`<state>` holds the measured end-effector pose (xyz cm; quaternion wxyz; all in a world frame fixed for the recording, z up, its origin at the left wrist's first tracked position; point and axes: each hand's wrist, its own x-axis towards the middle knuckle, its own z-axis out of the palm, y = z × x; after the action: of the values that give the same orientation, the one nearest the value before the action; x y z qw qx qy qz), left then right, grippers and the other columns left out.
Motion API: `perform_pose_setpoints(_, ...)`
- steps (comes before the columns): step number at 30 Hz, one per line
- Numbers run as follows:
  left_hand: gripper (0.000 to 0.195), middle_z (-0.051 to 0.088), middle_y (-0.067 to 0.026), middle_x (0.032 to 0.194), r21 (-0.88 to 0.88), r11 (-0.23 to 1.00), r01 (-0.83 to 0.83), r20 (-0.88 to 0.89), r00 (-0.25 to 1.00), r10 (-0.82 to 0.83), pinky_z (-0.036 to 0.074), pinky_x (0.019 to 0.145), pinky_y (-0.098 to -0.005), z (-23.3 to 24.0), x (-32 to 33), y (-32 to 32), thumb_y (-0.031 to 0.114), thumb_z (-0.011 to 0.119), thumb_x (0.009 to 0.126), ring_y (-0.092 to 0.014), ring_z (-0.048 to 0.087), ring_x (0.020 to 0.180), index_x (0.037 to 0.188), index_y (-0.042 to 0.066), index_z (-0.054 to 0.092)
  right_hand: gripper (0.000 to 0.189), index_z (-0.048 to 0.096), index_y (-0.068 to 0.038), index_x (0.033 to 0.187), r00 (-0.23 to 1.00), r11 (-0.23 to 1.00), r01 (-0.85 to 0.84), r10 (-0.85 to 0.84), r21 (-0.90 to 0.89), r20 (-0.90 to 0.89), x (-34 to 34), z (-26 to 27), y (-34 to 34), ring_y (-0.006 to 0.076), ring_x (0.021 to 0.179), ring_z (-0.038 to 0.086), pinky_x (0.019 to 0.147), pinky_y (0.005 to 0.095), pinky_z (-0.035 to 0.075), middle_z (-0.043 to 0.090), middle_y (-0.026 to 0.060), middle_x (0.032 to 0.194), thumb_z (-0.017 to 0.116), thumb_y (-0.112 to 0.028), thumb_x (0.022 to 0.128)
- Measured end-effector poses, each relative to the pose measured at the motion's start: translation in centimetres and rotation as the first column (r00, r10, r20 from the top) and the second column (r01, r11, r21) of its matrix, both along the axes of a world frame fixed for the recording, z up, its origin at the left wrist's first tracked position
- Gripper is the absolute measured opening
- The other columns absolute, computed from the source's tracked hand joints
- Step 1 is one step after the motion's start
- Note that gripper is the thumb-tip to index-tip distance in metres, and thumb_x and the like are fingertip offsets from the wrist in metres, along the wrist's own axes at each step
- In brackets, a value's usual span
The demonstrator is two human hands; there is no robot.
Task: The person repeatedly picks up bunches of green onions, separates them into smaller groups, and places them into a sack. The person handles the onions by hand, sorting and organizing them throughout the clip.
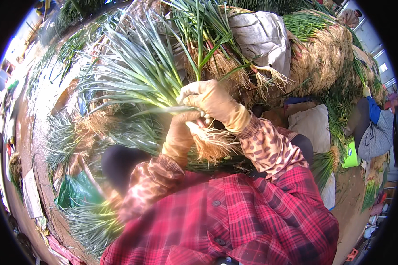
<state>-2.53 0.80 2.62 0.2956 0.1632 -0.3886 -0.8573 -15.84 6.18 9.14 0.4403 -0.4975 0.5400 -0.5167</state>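
A bunch of green onions point(152, 82) lies across my left hand point(182, 132), whose gloved fingers close around the stalks just above the pale, tangled roots point(214, 140). My right hand point(215, 102), also in a tan glove, pinches a long leaf at the top of the bunch, close against the left fingers. The leaves fan out to the upper left and the roots hang toward my lap. One upright green stalk point(199, 59) rises just behind the right hand; whether that hand holds it, I cannot tell.
Ahead are a pale sack point(260, 39) and a large heap of rooted green onions point(321, 63). More bunches lie at the left point(63, 135) and lower left point(93, 225), near green plastic point(79, 190). Another person point(374, 132) sits at the right beside a bright green container point(351, 155).
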Motion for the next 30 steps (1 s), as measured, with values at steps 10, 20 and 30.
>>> perform_pose_setpoints(10, 0.017, 0.061, -0.0063, 0.071, 0.454, 0.879, 0.143, 0.0, 0.987, -0.16, 0.049, 0.058, -0.027, 1.4, 1.1, 1.1, 0.011, 0.061, 0.072, -0.016, 0.057, 0.062, 0.086, 0.002, 0.059, 0.008, 0.066, 0.002, 0.083, 0.97, 0.949, -0.241, 0.244, -0.202, -0.011, -1.4, 6.3, 6.6, 0.0135, 0.077, 0.064, 0.069, 0.0259, 0.051, 0.067, 0.0089, 0.084, 0.06, -0.003, 0.083)
perform_pose_setpoints(20, 0.008, 0.045, -0.0043, 0.056, 0.416, 0.81, 0.413, -0.44, 0.871, -0.218, 0.035, 0.044, -0.0274, 0.9, 0.6, 0.1, 0.013, 0.057, 0.072, -0.014, 0.04, 0.047, 0.074, 0.006, 0.052, 0.021, 0.064, -0.008, 0.11, 0.837, 0.864, 0.413, -0.485, -0.286, -0.254, -6.8, -1.1, 3.4, 0.0113, 0.071, 0.062, 0.058, 0.0224, 0.05, 0.069, 0.0067, 0.095, 0.056, -0.015, 0.092)
perform_pose_setpoints(30, 0.019, 0.046, -0.0007, 0.055, 0.501, 0.811, 0.303, -0.262, 0.946, -0.192, 0.04, 0.047, -0.0275, 0.5, 0.5, 1.7, 0.023, 0.058, 0.074, -0.014, 0.043, 0.047, 0.068, 0.007, 0.051, 0.019, 0.061, -0.001, 0.097, 0.855, 0.834, 0.43, -0.499, -0.346, -0.141, 0.1, -5.6, 0.0, 0.0167, 0.068, 0.056, 0.06, 0.0296, 0.048, 0.061, 0.0091, 0.076, 0.052, -0.018, 0.096)
